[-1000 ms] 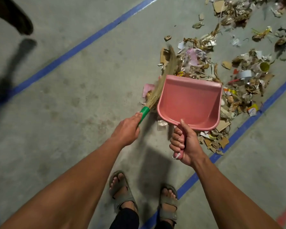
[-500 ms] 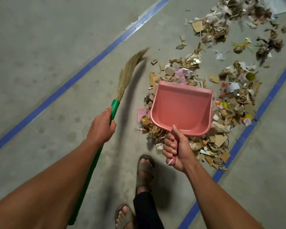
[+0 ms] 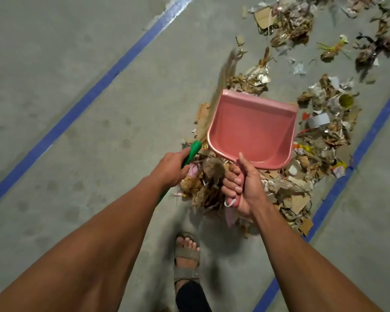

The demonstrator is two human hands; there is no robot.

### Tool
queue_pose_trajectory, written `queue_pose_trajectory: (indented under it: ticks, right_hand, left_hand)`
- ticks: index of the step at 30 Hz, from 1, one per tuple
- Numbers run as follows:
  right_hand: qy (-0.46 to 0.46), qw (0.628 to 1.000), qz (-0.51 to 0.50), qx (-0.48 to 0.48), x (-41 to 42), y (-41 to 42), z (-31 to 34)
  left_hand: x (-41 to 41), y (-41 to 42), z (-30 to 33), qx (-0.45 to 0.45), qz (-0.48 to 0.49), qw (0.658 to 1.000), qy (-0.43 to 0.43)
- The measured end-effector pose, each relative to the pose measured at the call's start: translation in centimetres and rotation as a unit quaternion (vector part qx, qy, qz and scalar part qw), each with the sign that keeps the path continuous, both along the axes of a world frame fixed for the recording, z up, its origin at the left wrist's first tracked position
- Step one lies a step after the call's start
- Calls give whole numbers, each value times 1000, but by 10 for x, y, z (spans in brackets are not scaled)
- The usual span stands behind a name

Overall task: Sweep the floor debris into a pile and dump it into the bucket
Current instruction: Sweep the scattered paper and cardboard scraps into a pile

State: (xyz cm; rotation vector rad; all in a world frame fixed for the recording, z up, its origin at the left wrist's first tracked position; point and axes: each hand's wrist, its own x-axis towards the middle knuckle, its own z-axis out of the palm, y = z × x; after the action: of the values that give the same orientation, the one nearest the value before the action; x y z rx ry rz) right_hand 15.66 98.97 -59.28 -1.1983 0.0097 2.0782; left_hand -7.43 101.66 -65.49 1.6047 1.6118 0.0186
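The left hand [image 3: 170, 168] grips the green-handled broom [image 3: 194, 152], fingers curled round it; the right hand [image 3: 242, 185] clasps the empty pink dustpan [image 3: 251, 129] above the debris [image 3: 320, 140] scattered between the floor's blue lines [image 3: 77, 111]. Short strokes toward the near heap should gather it; no bucket in view.

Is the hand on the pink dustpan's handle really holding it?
Touching. In the head view the right hand has its fingers curled round the handle of the pink dustpan, thumb lying along its top.
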Motion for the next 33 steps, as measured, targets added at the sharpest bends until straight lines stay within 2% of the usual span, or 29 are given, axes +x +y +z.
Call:
queue_pose_trajectory:
  ticks: [4,8,11,16,20,22,24,27,30,33]
  right_hand:
    - [7,999,-37,-13,14,11,10]
    - [-6,998,-51,-21,21,16,28]
    - [-17,998,-63,-23,20,22,41]
    - [-20,994,-105,-27,11,49,59]
    - [-30,990,-136,-15,-1,72,64]
    - [-47,988,-147,-10,-10,80,62]
    - [-47,985,-166,-13,-21,87,59]
    - [-53,979,-194,-29,-45,93,59]
    - [-55,970,-233,-53,-73,101,65]
    - [-46,965,-252,-58,-95,120,76]
  left_hand:
    - [19,18,14,73,-105,992,-7]
    - [16,44,30,76,-174,981,39]
    - [-5,61,44,104,-153,982,43]
    - [-41,99,58,139,-64,987,54]
    - [-57,131,43,87,20,992,90]
    - [-53,150,35,29,21,993,116]
    - [-43,163,28,-9,-33,992,121]
    - [-28,174,31,-18,-141,988,60]
    - [-30,190,46,-4,-234,972,-11]
    - [-48,216,70,39,-301,952,-48]
